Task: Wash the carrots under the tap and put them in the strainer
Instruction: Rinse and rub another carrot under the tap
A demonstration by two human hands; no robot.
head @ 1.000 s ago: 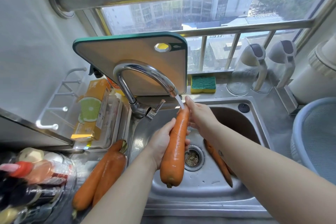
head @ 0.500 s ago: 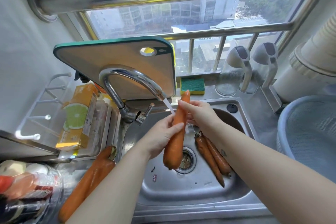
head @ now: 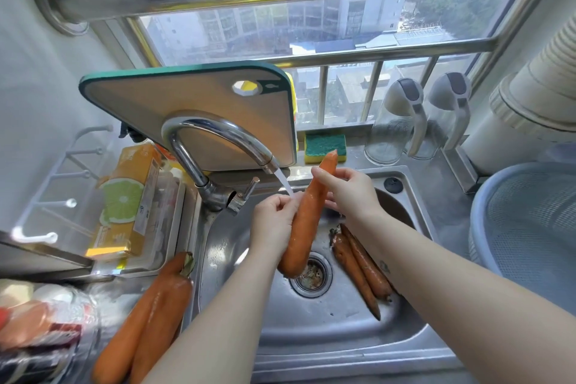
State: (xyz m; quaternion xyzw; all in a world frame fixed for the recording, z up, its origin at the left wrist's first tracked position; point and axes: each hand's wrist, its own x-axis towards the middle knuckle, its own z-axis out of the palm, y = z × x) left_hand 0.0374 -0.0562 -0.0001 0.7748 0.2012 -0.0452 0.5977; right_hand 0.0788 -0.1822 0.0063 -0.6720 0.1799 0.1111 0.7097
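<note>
A big orange carrot point(head: 307, 215) stands nearly upright over the steel sink point(head: 336, 330), its thick end above the drain point(head: 311, 277). My left hand point(head: 274, 224) grips its middle from the left. My right hand point(head: 346, 190) pinches it near the thin top end. Water runs from the curved tap point(head: 218, 140) onto the carrot beside my left fingers. Two thinner carrots point(head: 358, 265) lie on the sink floor to the right of the drain. Two large carrots point(head: 149, 318) lie on the counter to the left of the sink. The grey-blue strainer point(head: 530, 221) stands at the right edge.
A cutting board point(head: 193, 109) leans behind the tap. A sponge point(head: 324, 146) and two glass bottles point(head: 402, 124) stand on the sill. An orange carton point(head: 124, 199) sits in a tray on the left. Wrapped items point(head: 37, 327) fill the lower left corner.
The carrot has risen and shifted right, so the stream now hits its middle instead of its tip. My right hand has moved up toward the thin end. The view turned slightly.
</note>
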